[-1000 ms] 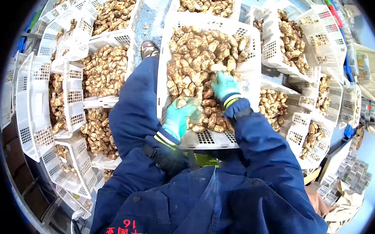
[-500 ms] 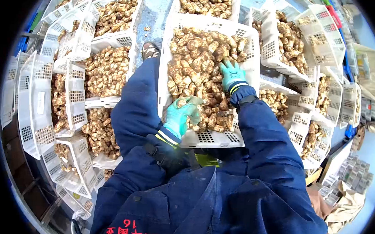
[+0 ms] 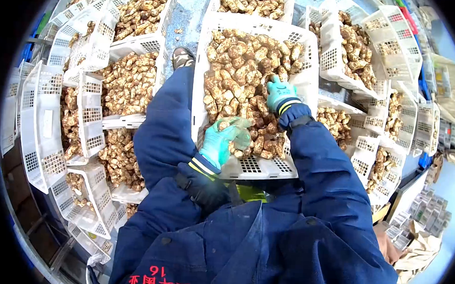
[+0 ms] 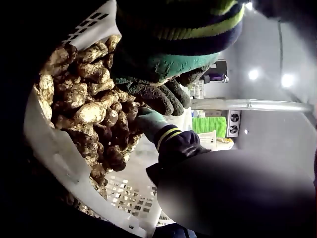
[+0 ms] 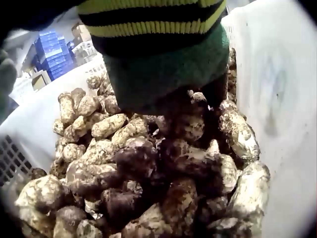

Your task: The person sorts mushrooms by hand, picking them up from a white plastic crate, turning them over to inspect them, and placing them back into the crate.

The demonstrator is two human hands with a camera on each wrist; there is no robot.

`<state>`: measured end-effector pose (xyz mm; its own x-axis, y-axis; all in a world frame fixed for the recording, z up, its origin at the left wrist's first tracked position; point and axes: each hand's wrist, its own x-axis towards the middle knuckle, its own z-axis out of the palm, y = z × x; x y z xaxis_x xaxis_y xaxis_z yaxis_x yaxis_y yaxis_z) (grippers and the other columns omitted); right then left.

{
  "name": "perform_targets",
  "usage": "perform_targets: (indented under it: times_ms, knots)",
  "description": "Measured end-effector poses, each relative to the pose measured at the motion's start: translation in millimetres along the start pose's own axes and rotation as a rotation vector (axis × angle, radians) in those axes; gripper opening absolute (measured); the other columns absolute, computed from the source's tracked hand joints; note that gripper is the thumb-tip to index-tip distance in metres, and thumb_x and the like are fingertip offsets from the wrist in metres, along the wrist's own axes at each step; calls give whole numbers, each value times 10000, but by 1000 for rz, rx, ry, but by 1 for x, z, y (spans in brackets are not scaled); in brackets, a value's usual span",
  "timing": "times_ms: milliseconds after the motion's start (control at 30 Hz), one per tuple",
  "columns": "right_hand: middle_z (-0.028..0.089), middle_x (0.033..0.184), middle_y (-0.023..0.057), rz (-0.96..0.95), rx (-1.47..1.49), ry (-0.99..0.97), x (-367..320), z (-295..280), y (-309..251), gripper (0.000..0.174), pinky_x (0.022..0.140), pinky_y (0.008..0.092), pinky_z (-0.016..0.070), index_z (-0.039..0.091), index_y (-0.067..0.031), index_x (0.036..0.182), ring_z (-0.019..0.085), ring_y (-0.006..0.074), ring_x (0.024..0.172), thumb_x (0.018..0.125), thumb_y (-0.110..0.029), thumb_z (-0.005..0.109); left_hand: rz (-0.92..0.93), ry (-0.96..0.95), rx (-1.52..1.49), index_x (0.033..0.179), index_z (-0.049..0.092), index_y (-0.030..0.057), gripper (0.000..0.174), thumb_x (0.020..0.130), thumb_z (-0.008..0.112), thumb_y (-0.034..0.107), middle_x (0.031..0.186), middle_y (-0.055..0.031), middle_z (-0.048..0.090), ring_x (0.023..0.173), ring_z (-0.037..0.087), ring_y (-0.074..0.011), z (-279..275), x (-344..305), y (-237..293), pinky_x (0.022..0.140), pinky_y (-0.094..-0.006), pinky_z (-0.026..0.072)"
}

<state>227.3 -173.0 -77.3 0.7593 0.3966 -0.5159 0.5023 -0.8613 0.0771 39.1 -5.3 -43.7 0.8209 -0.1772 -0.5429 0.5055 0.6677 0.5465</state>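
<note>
Open air above mushroom heap (image 3: 235, 71), white crate walls (image 3: 307, 89) all round, leg (image 3: 163, 119) blocking left side (blue floor (image 3: 186, 21) beyond)

- Floor (image 3: 187, 13): blue, pale worn patches, scattered small debris.
- Grey surface (image 4: 277, 131), left wrist view: smooth; wall or ceiling, cannot tell.
- Lamps (image 4: 288, 81): bright, glaring against the grey surface.
- Pipe (image 4: 252, 105): pale, straight, crossing that view.
- Fan unit (image 4: 233, 123): light housing, two round dark grilles, beside a bright green stack (image 4: 210, 126).
- Blue crates (image 5: 52, 54), right wrist view: stacked, near brown cartons (image 5: 80, 32).
</note>
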Motion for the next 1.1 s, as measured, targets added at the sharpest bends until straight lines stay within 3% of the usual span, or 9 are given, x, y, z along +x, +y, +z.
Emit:
perform_targets:
  times_ms: [233,333,467,533,600,667,733,867,1100]
  knots:
    - [525,1175,159,-24,475,118,-24,19,28,217,890,436,468,621,-84,991,586,340,1047,846,-244,597,53,56,-164,1260,540,1,360,950,545,184,1191,-136,615,1066,619,-288,1,3,2,896,-433,535]
    - [635,1037,152,-319,869,575,-67,35,19,164,848,353,485,652,-40,929,607,303,986,818,-105,551,79,29,-270,1340,474,37,418,980,471,248,1319,-146,530,1218,521,-309,3,-2,2,976,-471,483]
    - [539,1336,182,-587,1219,234,-161,-45,-16,371,1011,330,412,636,-45,1175,528,235,1212,844,-18,472,5,-210,-197,1433,354,75,512,978,480,274,1397,-161,441,1234,481,-328,0,2,-2,992,-527,457]
    - [578,1280,173,-583,1073,485,-153,-55,0,334,959,317,455,647,-53,1154,588,222,1104,856,-26,498,-44,-434,-454,1457,314,76,553,972,491,272,1402,-190,431,1228,495,-344,17,0,4,997,-528,452]
    - [607,722,-23,-181,1068,735,-116,-51,20,254,528,199,407,653,-55,1127,466,29,565,928,-86,500,-97,-472,-436,1453,327,77,562,964,516,282,1368,-218,464,1202,522,-368,22,-6,12,994,-534,454]
    - [684,951,154,295,1413,203,-67,-35,43,295,710,310,523,585,-52,1175,651,199,788,907,-166,536,-128,-513,-451,1447,341,81,561,962,530,291,1345,-219,489,1187,534,-374,25,-6,11,998,-537,451]
    - [606,1206,229,256,512,97,-14,-6,50,546,968,429,444,452,-74,1338,586,344,1133,881,-352,556,-242,-533,-515,1443,347,72,599,936,589,281,1332,-213,507,1176,545,-385,19,0,3,1010,-557,435]
    - [492,1370,200,550,675,-21,60,40,47,627,1015,410,427,433,-81,1352,519,327,1234,852,-418,604,-311,-810,-639,1465,253,9,700,915,609,256,1349,-267,470,1248,470,-455,34,-13,10,1031,-587,399]
    - [629,1143,234,593,900,258,80,82,30,668,891,414,481,458,7,1313,612,347,1064,807,-378,664,-440,-693,-473,1478,225,-2,801,895,629,370,1398,-253,428,1282,460,-382,45,-25,13,1019,-488,437]
